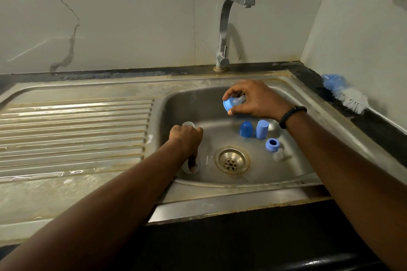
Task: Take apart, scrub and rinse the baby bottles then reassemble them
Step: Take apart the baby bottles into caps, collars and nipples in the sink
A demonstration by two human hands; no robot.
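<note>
Your right hand (257, 100) pinches a blue collar with its clear teat (234, 102) still seated in it, held above the back of the sink (330, 138) basin, roughly under the tap (229, 28). Your left hand (187, 136) is curled round a clear bottle (189, 147) standing upright at the basin's left wall; its open neck shows above your knuckles and its base sits on the basin floor near the front left corner.

You look to be near the end of the taking-apart. That bottle is already uncapped and the collar is off it. On the basin floor, right of centre, stand two blue caps (254, 129) side by side, and toward the right wall lies a second blue collar (272, 144) with a loose clear teat (278, 154) just beside it, so one set seems fully separated. A pale shape behind the caps may be the second bottle, but it is too dim to tell.

What is left, by my reckoning: push the teat out of the collar you hold, then all the scrubbing, rinsing and reassembly. No water runs from the tap, and I see no suds. The bottle brush (343, 92) lies untouched on the counter at the right rear corner, well apart from the sink's parts. The drain (232, 160) sits between your left hand and the loose collar.
</note>
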